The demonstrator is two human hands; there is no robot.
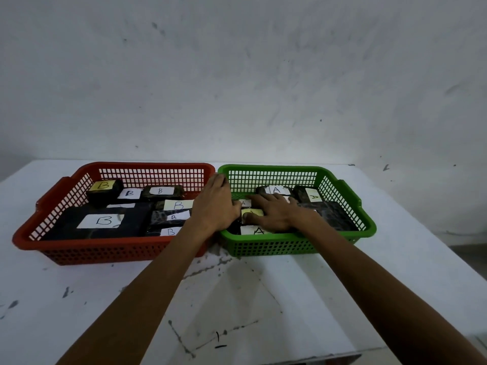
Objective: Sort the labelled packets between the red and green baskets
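The red basket (31, 234) on the left holds several dark packets with white or yellow B labels, such as a large packet (102, 221). To its right, the green basket (369, 227) holds dark packets labelled A, one of them (313, 197) at the back right. My left hand (214, 204) rests over the seam where the two baskets meet, fingers stretched toward the far rims, with nothing visibly in it. My right hand (276, 213) lies flat inside the green basket, fingers spread over the packets. A yellow-labelled A packet (253, 213) sits between its thumb and forefinger.
Both baskets stand side by side on a white, paint-scuffed table (237, 299) against a white wall. Black marks are drawn on the table near the front edge (218, 341). The table's right edge drops off close to the green basket.
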